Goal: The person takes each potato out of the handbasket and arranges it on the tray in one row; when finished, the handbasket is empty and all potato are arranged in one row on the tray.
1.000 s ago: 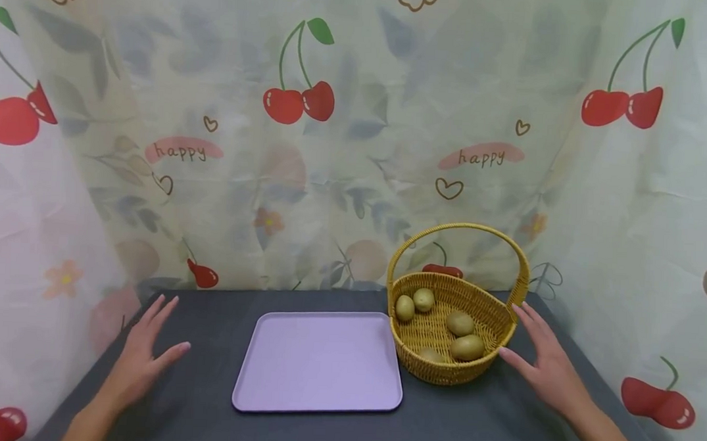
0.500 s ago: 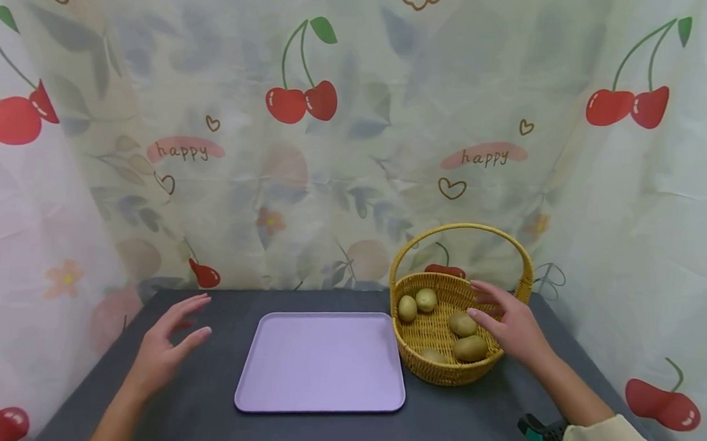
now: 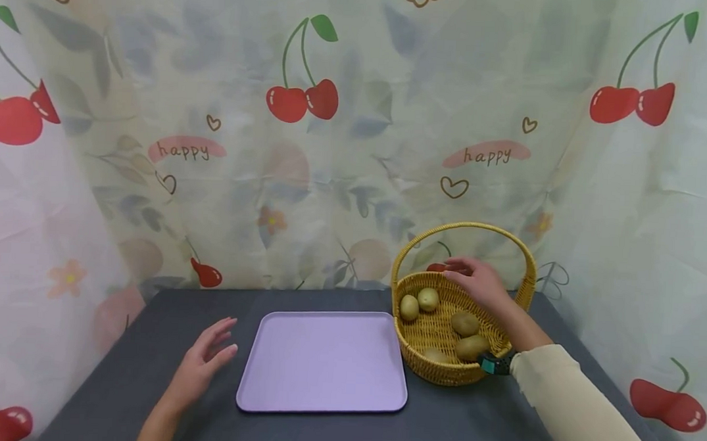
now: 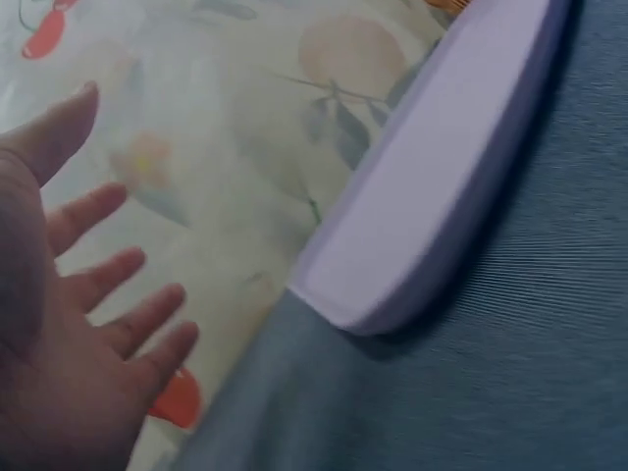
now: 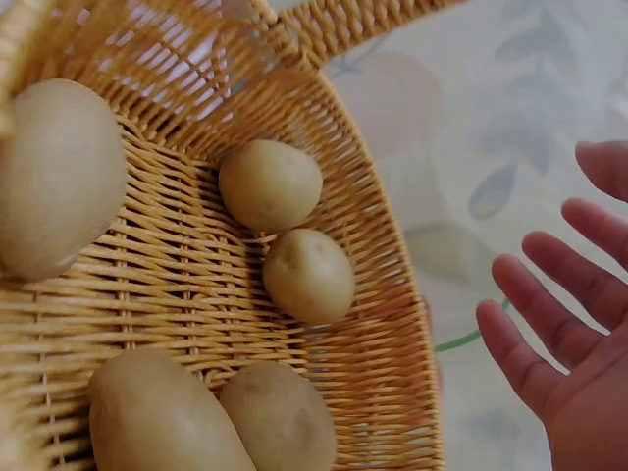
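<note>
My right hand (image 3: 480,283) is held over the back part of a yellow wicker basket (image 3: 435,374), under its arched handle. Its fingers are spread and hold nothing, as the right wrist view shows. Several potatoes lie in the basket: two small ones, including a pale potato (image 5: 308,277), sit side by side near the far wall. A larger potato (image 5: 61,177) lies apart from them. To the left of a flat lilac tray (image 3: 323,360), my left hand (image 3: 200,362) hovers with relaxed fingers, touching nothing. The tray bears nothing.
A dark grey cloth (image 3: 297,435) covers the table. Behind it and at both sides hangs a pale curtain (image 3: 356,148) with cherry prints. The basket's tall handle (image 3: 470,225) arches over its opening, and the basket stands close against the tray's right edge.
My right hand has moved left from outside the basket's right side to above it. My left hand has come right, nearer the tray. The tray, basket and potatoes stay put.
</note>
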### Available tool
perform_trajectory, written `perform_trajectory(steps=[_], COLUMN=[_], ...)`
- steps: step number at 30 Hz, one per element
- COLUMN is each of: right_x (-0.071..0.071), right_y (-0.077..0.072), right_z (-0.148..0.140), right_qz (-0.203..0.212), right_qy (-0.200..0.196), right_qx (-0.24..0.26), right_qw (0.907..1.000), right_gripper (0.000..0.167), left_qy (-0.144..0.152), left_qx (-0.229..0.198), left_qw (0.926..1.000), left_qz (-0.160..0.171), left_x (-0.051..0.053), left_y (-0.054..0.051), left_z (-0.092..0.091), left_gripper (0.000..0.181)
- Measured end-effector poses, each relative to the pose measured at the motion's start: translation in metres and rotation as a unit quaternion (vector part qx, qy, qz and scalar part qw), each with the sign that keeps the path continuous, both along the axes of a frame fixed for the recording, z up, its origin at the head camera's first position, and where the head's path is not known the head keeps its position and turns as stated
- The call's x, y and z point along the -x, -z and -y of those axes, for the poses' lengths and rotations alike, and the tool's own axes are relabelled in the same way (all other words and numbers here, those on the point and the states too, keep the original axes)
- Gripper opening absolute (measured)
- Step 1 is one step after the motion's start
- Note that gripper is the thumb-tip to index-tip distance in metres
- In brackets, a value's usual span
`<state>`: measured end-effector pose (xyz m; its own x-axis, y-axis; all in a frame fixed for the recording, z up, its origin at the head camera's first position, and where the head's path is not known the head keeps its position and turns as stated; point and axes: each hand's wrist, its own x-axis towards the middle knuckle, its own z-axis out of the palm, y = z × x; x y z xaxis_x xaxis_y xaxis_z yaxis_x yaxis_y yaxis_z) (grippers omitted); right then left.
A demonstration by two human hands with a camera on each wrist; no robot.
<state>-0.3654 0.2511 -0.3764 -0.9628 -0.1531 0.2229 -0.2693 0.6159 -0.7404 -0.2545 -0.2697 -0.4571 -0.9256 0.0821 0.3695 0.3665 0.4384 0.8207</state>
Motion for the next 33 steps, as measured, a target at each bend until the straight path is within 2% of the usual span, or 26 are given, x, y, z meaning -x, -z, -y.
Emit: perform_trajectory(steps=[2, 4, 6, 8, 11, 16, 21, 25, 28, 33], right_x=[0.010, 0.017, 0.024, 0.029, 0.036, 0.046, 0.053, 0.055, 0.055, 0.054], right_y=[0.005, 0.011, 0.016, 0.021, 0.031, 0.049, 0.061, 0.064, 0.065, 0.066], right_z=[0.001, 0.003, 0.005, 0.007, 0.011, 0.020, 0.023, 0.023, 0.026, 0.031], right_qz=[0.015, 0.027, 0.038, 0.047, 0.071, 0.105, 0.100, 0.118, 0.146, 0.167], right_qy=[-0.007, -0.012, -0.011, -0.003, -0.006, -0.042, -0.049, -0.049, -0.043, -0.030], right_qx=[0.014, 0.031, 0.044, 0.054, 0.063, 0.048, 0.021, 0.028, 0.036, 0.034], right_qw=[0.9998, 0.9991, 0.9983, 0.9974, 0.9955, 0.9925, 0.9936, 0.9914, 0.9877, 0.9850], right_gripper=[0.048, 0.047, 0.047, 0.046, 0.045, 0.048, 0.046, 0.045, 0.046, 0.042], left_qy=[0.017, 0.032, 0.035, 0.032, 0.019, -0.011, 0.011, 0.008, 0.006, 0.025], left_qx=[-0.009, -0.025, -0.036, -0.040, -0.036, -0.022, -0.015, 0.002, 0.032, 0.062], left_qw=[0.9977, 0.9921, 0.9863, 0.9826, 0.9808, 0.9760, 0.9717, 0.9711, 0.9723, 0.9766], left_qz=[0.065, 0.119, 0.157, 0.179, 0.191, 0.216, 0.235, 0.239, 0.231, 0.204], left_x=[0.000, 0.002, 0.003, 0.005, 0.004, 0.001, 0.004, 0.006, 0.006, 0.004], left_y=[0.007, 0.013, 0.018, 0.022, 0.029, 0.037, 0.039, 0.039, 0.039, 0.038], left_z=[-0.002, -0.003, -0.005, -0.006, -0.006, 0.000, 0.003, 0.002, 0.000, 0.000], left_gripper=[0.055, 0.059, 0.061, 0.062, 0.062, 0.063, 0.074, 0.081, 0.082, 0.079])
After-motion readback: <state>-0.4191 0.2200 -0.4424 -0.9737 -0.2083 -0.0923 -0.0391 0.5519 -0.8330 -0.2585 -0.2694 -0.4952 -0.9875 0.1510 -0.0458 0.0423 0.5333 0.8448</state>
